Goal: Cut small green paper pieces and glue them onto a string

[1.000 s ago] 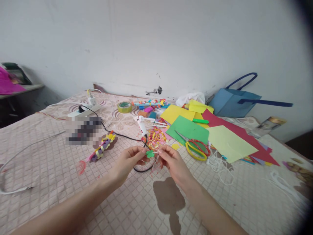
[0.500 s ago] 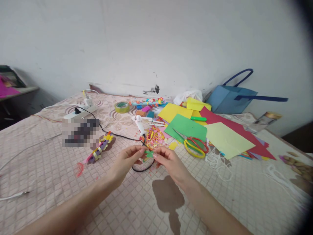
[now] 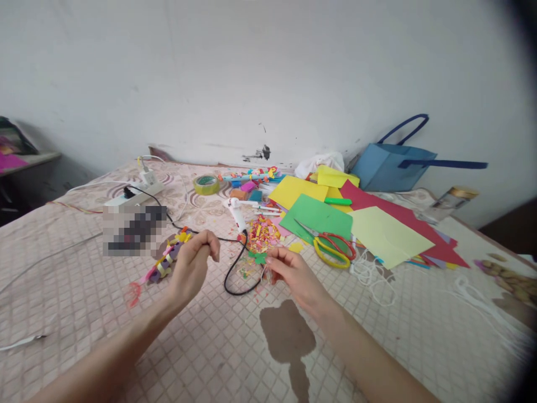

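Slanting across the left of the table, a white power strip (image 3: 138, 197) had a black plug and a white adapter set in it. Nearer lay a decorated piece (image 3: 168, 263), purple and cream along its length, with yellow and orange shapes at the top. The left hand (image 3: 193, 264) was just beside it in view, wrist bent and fingers curled loosely downward; whether they held anything could not be told. Next came a smooth white glue gun (image 3: 237, 216), its glossy black cord (image 3: 226, 277) looping forward on the cloth. Right of the loop, near the middle of the scene, was the green cutout (image 3: 257, 257), small, flat and lobed at the edge like a flower. The right hand (image 3: 292, 274) pinched its right side between thumb and fingertips, the forearm reaching in from the lower right. Behind it, tiny pink, yellow and orange scraps (image 3: 264, 234) made a crumbly heap. Farther right, scissors (image 3: 333, 258) with one yellow and one red handle partly overlapped a matte green sheet (image 3: 321, 215); beside them sat tangled white string (image 3: 373, 282). Past a pointed red sheet (image 3: 373, 202), a boxy blue bag (image 3: 390, 170) leaned near the wall.
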{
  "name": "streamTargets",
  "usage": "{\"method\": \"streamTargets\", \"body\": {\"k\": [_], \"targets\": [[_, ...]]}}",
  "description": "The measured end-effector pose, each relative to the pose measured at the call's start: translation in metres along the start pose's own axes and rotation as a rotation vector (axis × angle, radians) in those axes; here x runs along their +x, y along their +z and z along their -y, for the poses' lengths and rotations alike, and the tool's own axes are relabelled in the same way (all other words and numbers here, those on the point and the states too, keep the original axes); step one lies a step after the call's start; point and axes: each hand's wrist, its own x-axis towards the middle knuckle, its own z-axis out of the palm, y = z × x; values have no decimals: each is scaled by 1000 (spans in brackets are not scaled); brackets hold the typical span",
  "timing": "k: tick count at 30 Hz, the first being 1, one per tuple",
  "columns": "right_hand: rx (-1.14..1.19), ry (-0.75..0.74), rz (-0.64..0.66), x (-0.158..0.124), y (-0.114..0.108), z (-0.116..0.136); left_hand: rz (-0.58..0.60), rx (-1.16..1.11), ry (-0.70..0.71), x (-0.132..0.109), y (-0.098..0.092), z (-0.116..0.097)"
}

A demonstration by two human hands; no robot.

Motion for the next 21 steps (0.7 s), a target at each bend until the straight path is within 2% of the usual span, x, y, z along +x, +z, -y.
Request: {"method": "streamTargets", "body": {"k": [1, 4, 7, 11, 14, 17, 21], "targets": [[-7, -4, 14, 0, 1, -1, 12, 57, 9, -3, 2, -3], [-26, 2, 70, -3, 5, -1, 149, 200, 70, -13, 13, -10], [-16, 29, 115, -5, 9, -1, 239, 215, 84, -18, 22, -10], [72, 73, 134, -7, 10, 2, 285, -45, -164, -17, 25, -3], [147, 107, 170, -7, 9, 3, 266, -224, -325, -16, 25, 0], [156, 111, 184, -7, 8, 2, 255, -296, -389, -17, 25, 1], [146, 109, 174, -7, 7, 1, 238, -315, -399, -18, 27, 1]]}}
